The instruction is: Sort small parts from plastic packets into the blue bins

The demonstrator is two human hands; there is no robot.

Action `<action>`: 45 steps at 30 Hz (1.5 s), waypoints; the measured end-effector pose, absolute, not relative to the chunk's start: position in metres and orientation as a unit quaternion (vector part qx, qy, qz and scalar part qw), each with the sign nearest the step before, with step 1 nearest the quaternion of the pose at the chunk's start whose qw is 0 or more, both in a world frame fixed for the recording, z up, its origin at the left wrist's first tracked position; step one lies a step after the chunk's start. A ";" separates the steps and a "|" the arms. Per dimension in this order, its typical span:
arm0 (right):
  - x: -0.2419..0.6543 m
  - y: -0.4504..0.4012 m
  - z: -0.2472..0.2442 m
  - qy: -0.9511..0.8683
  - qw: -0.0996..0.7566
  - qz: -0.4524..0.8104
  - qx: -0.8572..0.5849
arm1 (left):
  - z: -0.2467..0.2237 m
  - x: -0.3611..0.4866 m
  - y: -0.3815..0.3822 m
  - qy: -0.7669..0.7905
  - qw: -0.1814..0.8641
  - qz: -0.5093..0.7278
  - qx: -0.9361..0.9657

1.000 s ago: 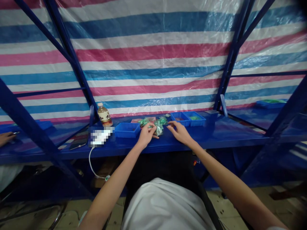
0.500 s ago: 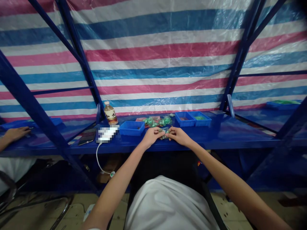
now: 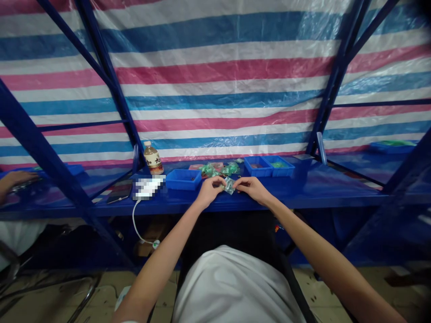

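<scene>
Over the near part of the blue table, a small shiny clear plastic bag [image 3: 229, 185] lies between my hands. What is inside it is too small to make out. My left hand [image 3: 210, 192] is closed, with thumb and fingers pinching the bag's left edge. On the other side my right hand [image 3: 253, 189] pinches the right edge between thumb and forefinger. Just beyond the hands lies a loose heap of greenish plastic bags [image 3: 217, 169]. A blue tray [image 3: 183, 185] with a few small dark bits in it stands left of my left hand.
Two joined blue trays [image 3: 257, 172] stand at the back right. A drink bottle [image 3: 154, 159] and a dark phone [image 3: 120, 193] are on the left, near a blurred-out white item [image 3: 148, 187] with a cable. Blue frame posts slant up on both sides. Another person's hand [image 3: 20, 178] is at far left.
My hands have spread slightly apart, so more of the plastic bag shows between them. At far left, the other person's hand has shifted left.
</scene>
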State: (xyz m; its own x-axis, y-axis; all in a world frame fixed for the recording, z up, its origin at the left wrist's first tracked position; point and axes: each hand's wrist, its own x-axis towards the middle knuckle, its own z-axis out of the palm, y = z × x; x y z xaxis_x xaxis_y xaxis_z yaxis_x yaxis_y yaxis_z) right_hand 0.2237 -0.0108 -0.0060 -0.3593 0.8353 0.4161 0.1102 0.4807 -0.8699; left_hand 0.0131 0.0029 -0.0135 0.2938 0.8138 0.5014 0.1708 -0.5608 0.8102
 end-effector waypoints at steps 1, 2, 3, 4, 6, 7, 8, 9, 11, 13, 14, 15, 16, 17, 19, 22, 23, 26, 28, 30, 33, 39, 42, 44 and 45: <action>0.225 -0.011 -0.006 -0.731 0.455 0.390 -0.327 | -0.014 0.013 0.003 0.337 0.326 0.480 0.741; 0.225 -0.011 -0.006 -0.734 0.449 0.388 -0.329 | -0.014 0.012 0.002 0.342 0.323 0.470 0.747; 0.226 -0.012 -0.005 -0.737 0.446 0.386 -0.330 | -0.014 0.012 0.002 0.349 0.318 0.461 0.752; 0.227 -0.012 -0.004 -0.739 0.444 0.384 -0.331 | -0.013 0.012 0.001 0.358 0.309 0.453 0.756; 0.227 -0.014 -0.002 -0.746 0.441 0.378 -0.326 | -0.012 0.012 -0.001 0.374 0.290 0.442 0.762; 0.226 -0.015 -0.002 -0.751 0.444 0.368 -0.323 | -0.011 0.012 -0.002 0.375 0.285 0.437 0.766; 0.225 -0.016 -0.002 -0.756 0.450 0.351 -0.321 | -0.010 0.012 -0.003 0.370 0.286 0.435 0.769; 0.224 -0.015 -0.003 -0.759 0.461 0.330 -0.321 | -0.009 0.012 -0.004 0.362 0.292 0.434 0.772; 0.222 -0.012 -0.004 -0.753 0.487 0.295 -0.330 | -0.008 0.013 -0.006 0.347 0.307 0.427 0.776; 0.226 -0.007 -0.003 -0.734 0.520 0.268 -0.345 | -0.009 0.014 -0.007 0.349 0.313 0.419 0.778; 0.231 -0.004 0.000 -0.722 0.540 0.249 -0.355 | -0.009 0.014 -0.006 0.354 0.312 0.418 0.776; 0.240 -0.001 0.004 -0.706 0.565 0.217 -0.369 | -0.009 0.014 -0.006 0.359 0.312 0.420 0.773; 0.251 0.001 0.009 -0.687 0.591 0.170 -0.387 | -0.010 0.014 -0.006 0.361 0.313 0.425 0.769; 0.266 0.004 0.014 -0.667 0.612 0.112 -0.410 | -0.010 0.014 -0.005 0.361 0.316 0.431 0.764; 0.301 0.008 0.023 -0.619 0.637 -0.017 -0.459 | -0.011 0.014 -0.005 0.358 0.324 0.439 0.758; 0.352 0.014 0.026 -0.566 0.603 -0.158 -0.539 | -0.011 0.014 -0.005 0.357 0.327 0.432 0.761; 0.365 0.016 0.023 -0.552 0.590 -0.185 -0.559 | -0.011 0.014 -0.006 0.358 0.324 0.427 0.765; 0.382 0.021 0.010 -0.540 0.523 -0.223 -0.621 | -0.010 0.014 -0.008 0.361 0.304 0.416 0.777; 0.381 0.022 0.003 -0.552 0.461 -0.222 -0.658 | -0.009 0.014 -0.010 0.362 0.291 0.413 0.783; 0.376 0.021 -0.001 -0.567 0.406 -0.217 -0.683 | -0.008 0.014 -0.010 0.363 0.282 0.412 0.787; 0.372 0.019 -0.001 -0.576 0.360 -0.226 -0.698 | -0.007 0.015 -0.011 0.364 0.274 0.407 0.792; 0.376 0.021 -0.007 -0.603 0.314 -0.259 -0.686 | -0.005 0.016 -0.013 0.367 0.264 0.399 0.798; 0.376 0.024 -0.011 -0.624 0.288 -0.260 -0.678 | -0.005 0.016 -0.014 0.368 0.259 0.401 0.798; 0.374 0.024 -0.012 -0.629 0.268 -0.253 -0.684 | -0.004 0.016 -0.014 0.370 0.258 0.400 0.798; 0.372 0.024 -0.012 -0.629 0.261 -0.248 -0.688 | -0.004 0.016 -0.015 0.372 0.258 0.399 0.797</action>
